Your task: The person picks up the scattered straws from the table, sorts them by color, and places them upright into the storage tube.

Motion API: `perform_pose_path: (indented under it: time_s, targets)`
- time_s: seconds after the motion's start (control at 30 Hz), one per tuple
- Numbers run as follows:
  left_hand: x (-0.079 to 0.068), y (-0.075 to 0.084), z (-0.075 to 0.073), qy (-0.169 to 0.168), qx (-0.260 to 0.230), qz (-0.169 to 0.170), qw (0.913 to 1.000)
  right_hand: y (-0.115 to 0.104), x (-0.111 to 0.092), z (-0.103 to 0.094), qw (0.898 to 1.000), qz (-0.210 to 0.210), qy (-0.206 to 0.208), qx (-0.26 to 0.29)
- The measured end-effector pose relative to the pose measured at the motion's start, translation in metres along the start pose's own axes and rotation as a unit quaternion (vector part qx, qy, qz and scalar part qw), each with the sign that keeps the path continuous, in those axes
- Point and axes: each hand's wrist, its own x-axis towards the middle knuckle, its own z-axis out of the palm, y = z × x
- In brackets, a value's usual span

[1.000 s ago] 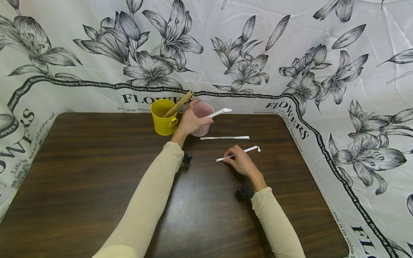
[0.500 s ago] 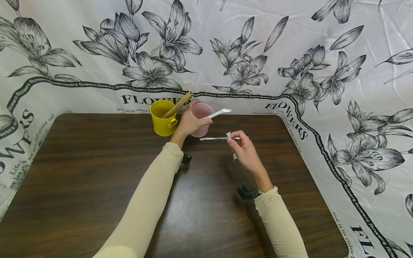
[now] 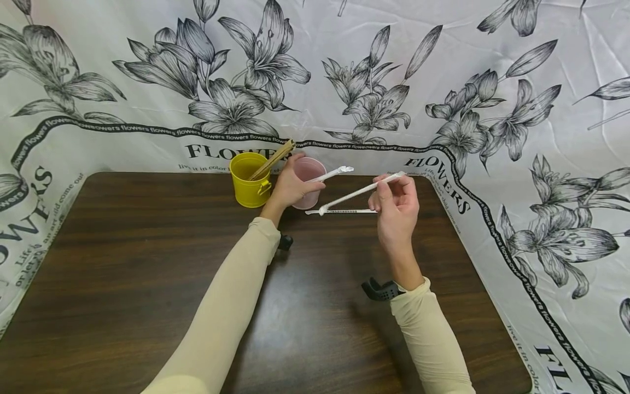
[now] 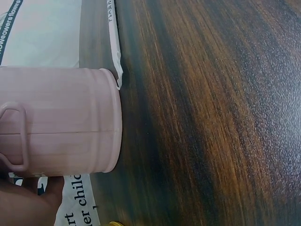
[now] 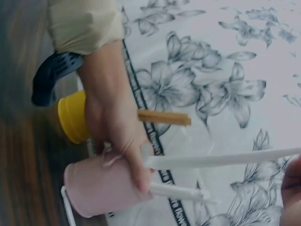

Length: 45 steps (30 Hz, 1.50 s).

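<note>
My left hand point(image 3: 290, 186) grips a small pink bucket point(image 4: 66, 117) at its rim, thumb toward the front; the bucket stands upright at the table's back edge. Out of its mouth leans a white paper-wrapped straw point(image 3: 337, 171). My right hand point(image 3: 397, 210) pinches another wrapped straw point(image 3: 349, 196) near its upper right end, raised over the table and slanting down to the left. The lower end of that straw looks crumpled in the head view. A third wrapped straw point(image 3: 354, 212), with dark print, lies on the table just right of the bucket.
A yellow bucket point(image 3: 251, 191) with light wooden sticks point(image 3: 272, 160) leaning in it stands left of the pink one. Behind the dark wooden table point(image 3: 147, 273) hangs a white cloth point(image 3: 315, 98) printed with flowers.
My right hand has lifted its straw off the table, turned it, and moved up and to the right. The left hand stays at the pink bucket.
</note>
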Motion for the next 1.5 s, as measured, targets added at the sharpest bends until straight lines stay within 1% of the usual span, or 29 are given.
perform_pose_path:
  time_s: [0.13,0.27,0.4,0.57,0.67,0.77,0.87,1.0,1.13,1.27,1.4,1.5]
  targets:
    - [0.001,0.000,-0.001,0.001,0.001,0.002,1.0000,-0.001,0.009,0.010,0.998,-0.046,0.030,0.007]
    - [0.001,0.000,-0.001,-0.001,0.012,0.000,0.9999,0.005,0.016,0.017,0.998,-0.054,0.041,-0.010]
    - [0.000,-0.001,0.000,-0.001,0.012,0.001,0.9999,0.020,0.023,0.024,0.998,-0.030,0.041,-0.030]
    - [-0.001,0.000,0.001,-0.006,0.002,0.004,1.0000,0.044,0.033,0.029,0.997,0.028,0.042,-0.059]
    - [-0.002,0.000,0.001,-0.005,-0.002,0.006,1.0000,0.057,0.037,0.031,0.994,0.055,0.036,-0.082]
    - [-0.002,0.001,0.001,-0.002,-0.001,0.005,1.0000,0.067,0.039,0.031,0.992,0.069,0.029,-0.104]
    - [-0.003,0.002,0.001,-0.005,-0.001,0.001,1.0000,0.074,0.040,0.030,0.989,0.072,0.030,-0.125]
    - [-0.003,0.001,0.000,-0.007,-0.001,-0.001,1.0000,0.079,0.040,0.029,0.987,0.070,0.032,-0.138]
    - [-0.001,0.001,-0.001,-0.005,-0.002,0.002,1.0000,0.079,0.040,0.029,0.988,0.070,0.034,-0.135]
    - [0.000,-0.002,-0.001,0.001,-0.005,-0.001,1.0000,0.078,0.037,0.026,0.987,0.089,0.031,-0.129]
    - [0.000,-0.003,-0.001,0.001,-0.007,-0.002,1.0000,0.075,0.033,0.017,0.983,0.118,0.037,-0.133]
    - [0.001,-0.003,-0.001,-0.003,-0.002,0.002,1.0000,0.072,0.030,0.005,0.980,0.122,0.044,-0.150]
